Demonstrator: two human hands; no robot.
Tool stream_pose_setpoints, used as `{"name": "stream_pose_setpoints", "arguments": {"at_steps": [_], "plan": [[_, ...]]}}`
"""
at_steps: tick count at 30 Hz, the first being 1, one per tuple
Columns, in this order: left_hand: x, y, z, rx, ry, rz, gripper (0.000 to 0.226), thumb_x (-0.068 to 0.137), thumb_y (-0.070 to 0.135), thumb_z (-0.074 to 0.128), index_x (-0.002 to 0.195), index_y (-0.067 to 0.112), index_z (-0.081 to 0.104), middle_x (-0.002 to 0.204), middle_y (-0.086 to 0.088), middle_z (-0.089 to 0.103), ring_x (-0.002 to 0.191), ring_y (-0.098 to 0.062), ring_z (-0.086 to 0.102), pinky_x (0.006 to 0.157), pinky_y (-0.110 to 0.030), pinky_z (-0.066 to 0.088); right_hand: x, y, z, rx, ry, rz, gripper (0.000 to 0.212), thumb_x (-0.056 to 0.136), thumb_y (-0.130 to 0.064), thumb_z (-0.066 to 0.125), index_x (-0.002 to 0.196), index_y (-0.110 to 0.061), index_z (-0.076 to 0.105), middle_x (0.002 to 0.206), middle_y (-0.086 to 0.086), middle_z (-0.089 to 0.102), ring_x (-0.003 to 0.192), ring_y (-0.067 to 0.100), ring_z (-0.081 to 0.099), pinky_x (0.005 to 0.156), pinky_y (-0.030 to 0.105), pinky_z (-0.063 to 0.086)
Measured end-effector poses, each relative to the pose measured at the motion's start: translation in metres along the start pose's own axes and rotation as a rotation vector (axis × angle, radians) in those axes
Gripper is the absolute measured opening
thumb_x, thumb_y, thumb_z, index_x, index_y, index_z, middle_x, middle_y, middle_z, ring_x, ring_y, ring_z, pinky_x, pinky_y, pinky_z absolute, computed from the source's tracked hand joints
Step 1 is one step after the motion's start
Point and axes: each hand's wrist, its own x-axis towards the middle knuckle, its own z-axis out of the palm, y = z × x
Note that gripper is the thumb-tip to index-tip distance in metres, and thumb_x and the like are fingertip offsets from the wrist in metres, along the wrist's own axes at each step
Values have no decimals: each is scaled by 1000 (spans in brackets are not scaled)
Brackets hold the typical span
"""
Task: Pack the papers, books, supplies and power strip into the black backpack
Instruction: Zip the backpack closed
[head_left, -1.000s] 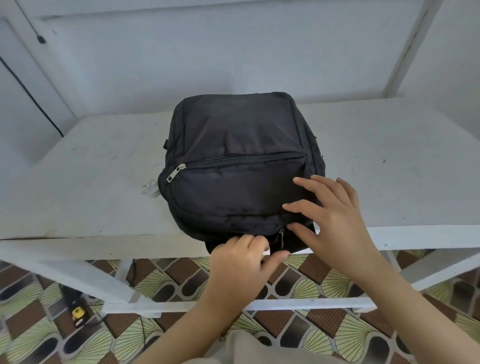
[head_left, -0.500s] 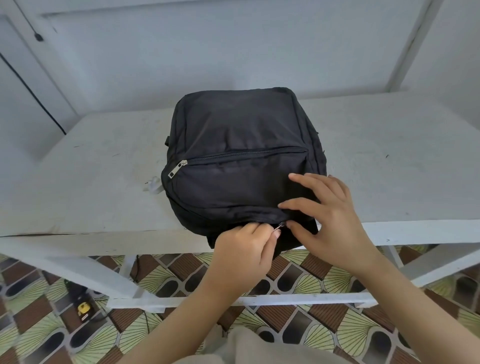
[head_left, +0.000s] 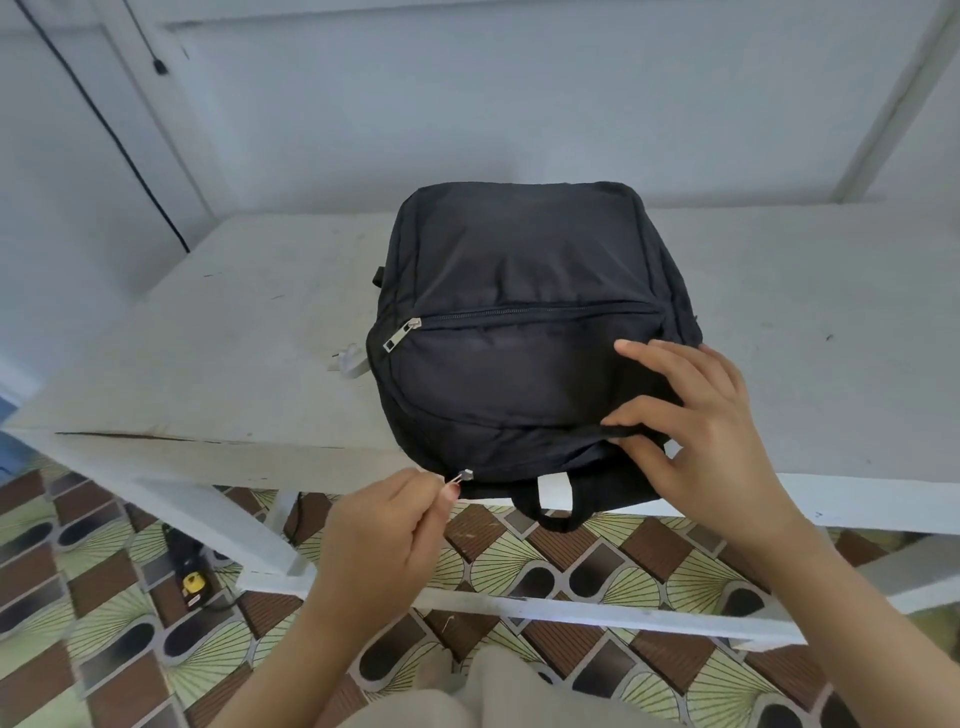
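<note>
On the white table (head_left: 234, 322) above patterned tiles (head_left: 519, 561), the backpack (head_left: 519, 312) lay flat at the near edge, lengthwise front-to-back, handle (head_left: 556, 521) overhanging, left hand (head_left: 384, 535) pinching its zip pull (head_left: 464, 475), right hand (head_left: 711, 441) pinching its fabric.

The black backpack (head_left: 519, 291) is lying flat on the white desk (head_left: 234, 332), front panel up, its top end overhanging the near edge and its carry handle (head_left: 558, 514) hanging clear. The front pocket zipper is sitting closed, its pull at the left end. Your left hand (head_left: 384, 540) is pinching the main zipper pull (head_left: 464, 475); your right hand (head_left: 701, 436) is pinching the top seam. A white plug (head_left: 353, 362) is protruding at the backpack's left side.
</note>
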Motion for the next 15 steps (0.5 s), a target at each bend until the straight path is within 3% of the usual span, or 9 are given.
{"name": "stream_pose_setpoints", "arguments": {"at_steps": [3, 11, 13, 15], "plan": [[-5, -15, -11, 69, 7, -53, 41, 95, 31, 39, 69, 11, 63, 55, 10, 50, 44, 1, 35, 44, -6, 23, 2, 1, 0, 15, -1, -28, 20, 82, -29, 54, 77, -18, 71, 132, 7, 55, 125, 26, 42, 104, 53, 32], [5, -49, -24, 187, 88, -116, 43, 95, 34, 38, 71, 10, 63, 54, 5, 52, 42, -6, 36, 40, -13, 26, 8, 2, -1, 4, -1, -84, 2, 75, -14, 70, 76, -13, 72, 127, 7, 59, 120, 30, 49, 98, 52, 39], [7, -54, -24, 187, 62, -138, 38, 93, 34, 40, 69, 14, 60, 54, 11, 44, 43, -4, 34, 40, -14, 25, 11, 2, -4, -37, -91, -93, 9, 73, -13, 78, 74, -17, 71, 128, 7, 58, 121, 32, 49, 99, 51, 38], [9, -56, -25, 134, 27, -174, 32, 93, 38, 39, 69, 22, 55, 55, 16, 38, 46, -3, 37, 44, -10, 25, 19, 1, -15, -51, -267, -70, 16, 67, -25, 83, 77, -28, 70, 132, 2, 55, 126, 29, 46, 102, 46, 33]]}}
